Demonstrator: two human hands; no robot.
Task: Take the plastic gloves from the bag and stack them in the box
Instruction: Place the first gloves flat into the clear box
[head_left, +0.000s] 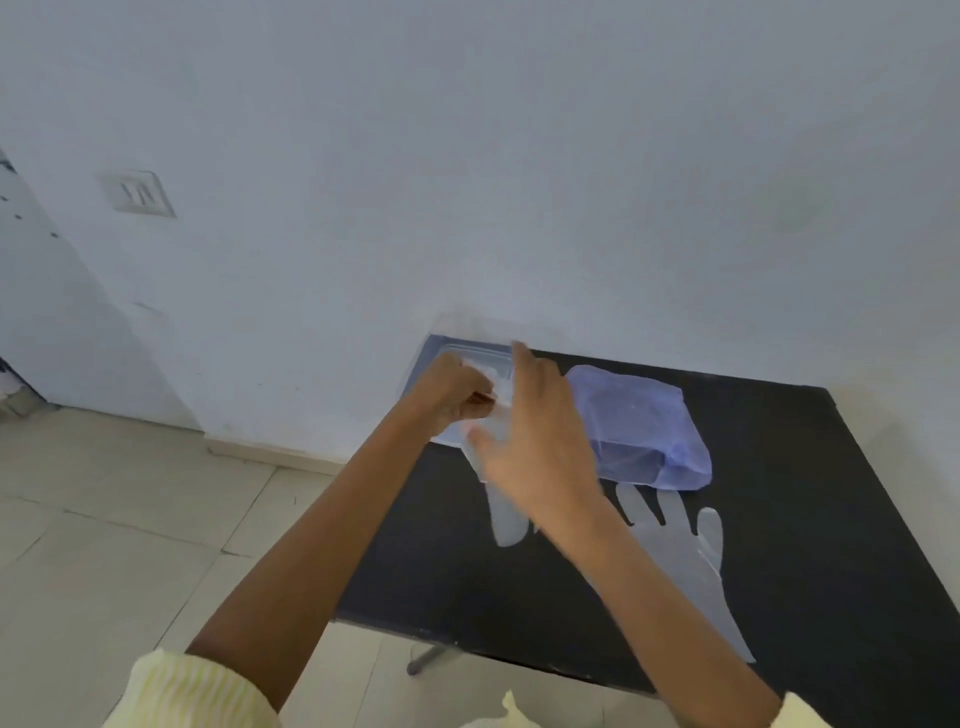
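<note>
Left hand (457, 392) pinches a clear plastic glove (501, 514) over the far-left-corner transparent box (423, 359), right hand (540, 447) spread; another clear glove (691, 566) lies unstacked.

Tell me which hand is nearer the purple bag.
Right. The right hand hovers open just left of the purple bag, close beside its edge. The left hand is farther left, over the clear box, pinching a plastic glove.
</note>
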